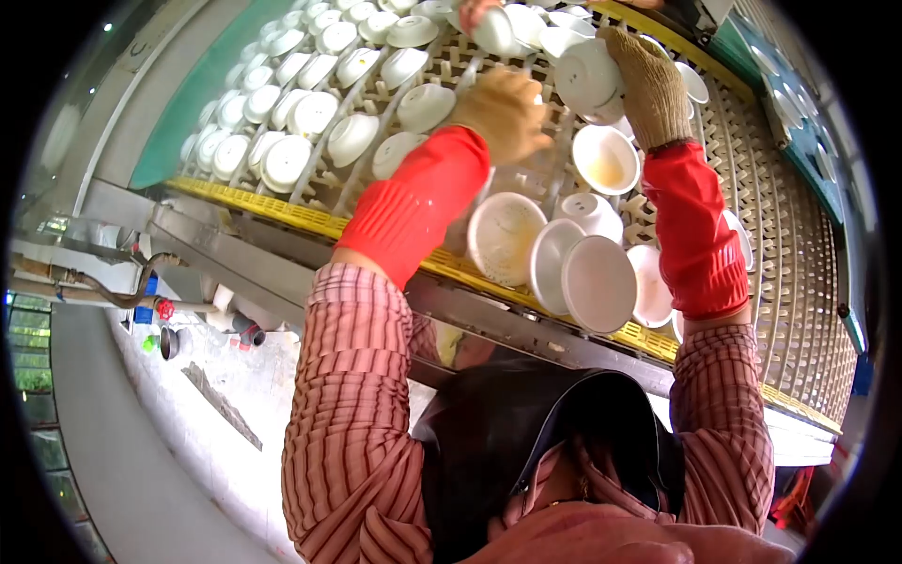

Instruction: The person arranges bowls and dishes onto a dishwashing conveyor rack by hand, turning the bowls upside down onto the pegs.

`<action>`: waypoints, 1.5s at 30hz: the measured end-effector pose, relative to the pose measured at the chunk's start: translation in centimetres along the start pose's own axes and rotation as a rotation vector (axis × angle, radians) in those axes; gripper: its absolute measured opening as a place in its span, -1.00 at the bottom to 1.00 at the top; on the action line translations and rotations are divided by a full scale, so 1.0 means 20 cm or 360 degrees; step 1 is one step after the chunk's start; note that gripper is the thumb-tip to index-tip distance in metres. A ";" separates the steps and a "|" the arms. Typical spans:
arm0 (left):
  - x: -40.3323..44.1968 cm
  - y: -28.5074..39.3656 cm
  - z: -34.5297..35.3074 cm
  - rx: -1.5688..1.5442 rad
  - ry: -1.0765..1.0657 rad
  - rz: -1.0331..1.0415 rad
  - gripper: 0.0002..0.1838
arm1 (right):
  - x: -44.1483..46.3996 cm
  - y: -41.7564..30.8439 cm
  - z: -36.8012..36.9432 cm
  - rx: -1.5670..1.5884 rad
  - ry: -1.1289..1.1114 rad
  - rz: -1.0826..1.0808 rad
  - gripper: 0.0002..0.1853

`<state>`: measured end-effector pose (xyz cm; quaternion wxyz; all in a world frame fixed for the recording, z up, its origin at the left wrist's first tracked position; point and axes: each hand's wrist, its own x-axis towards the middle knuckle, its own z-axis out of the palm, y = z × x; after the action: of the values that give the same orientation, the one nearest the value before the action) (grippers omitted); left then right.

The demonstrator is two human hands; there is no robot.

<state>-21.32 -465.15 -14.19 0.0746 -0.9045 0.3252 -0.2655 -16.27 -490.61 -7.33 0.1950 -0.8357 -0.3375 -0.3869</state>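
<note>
My right hand [650, 89], in a tan knit glove with a red cuff, grips a white bowl [587, 77] by its edge, the bowl's underside turned to me. My left hand [505, 115], gloved the same way, hovers over the slatted conveyor with its fingers apart and slightly blurred. I see nothing in it. Below my hands sit several white bowls facing up or tilted, among them a bowl with yellowish residue [604, 160], a larger stained bowl [505, 239] and a bowl leaning on its side [598, 284].
Rows of upside-down white bowls [313, 114] fill the conveyor [780, 244] on the left. A yellow edge strip [282, 214] runs along its near side. Another person's hand [477, 13] handles a bowl at the top. More dishes lie on a blue-green surface [803, 155] at right.
</note>
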 end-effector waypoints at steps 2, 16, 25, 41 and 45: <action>-0.01 -0.11 0.07 0.0281 0.0031 -0.0129 -0.45 | 0.00 0.10 0.02 -0.0206 0.0201 -0.0118 -0.63; -0.42 0.16 -0.42 -0.0429 -0.0302 0.0115 -0.48 | -0.52 -0.10 0.00 -0.0021 -0.0875 -0.0126 -0.39; -0.45 0.49 -0.59 -0.1173 -0.0143 -0.0233 -0.17 | -0.42 -0.07 0.00 0.0150 -0.0851 0.0678 -0.46; -0.35 0.69 -0.64 -0.1620 -0.0313 -0.1392 -0.34 | -0.44 0.23 0.23 -0.0287 -0.0943 0.0186 -0.37; -0.40 0.64 -0.58 -0.1515 -0.0122 -0.1412 -0.32 | -0.38 0.21 0.23 -0.0165 -0.1200 0.0384 -0.41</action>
<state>-39.57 -469.69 -11.80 -0.4393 -0.8959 0.0002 -0.0656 -14.36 -493.96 -16.38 0.0591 -0.9615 -0.2647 -0.0437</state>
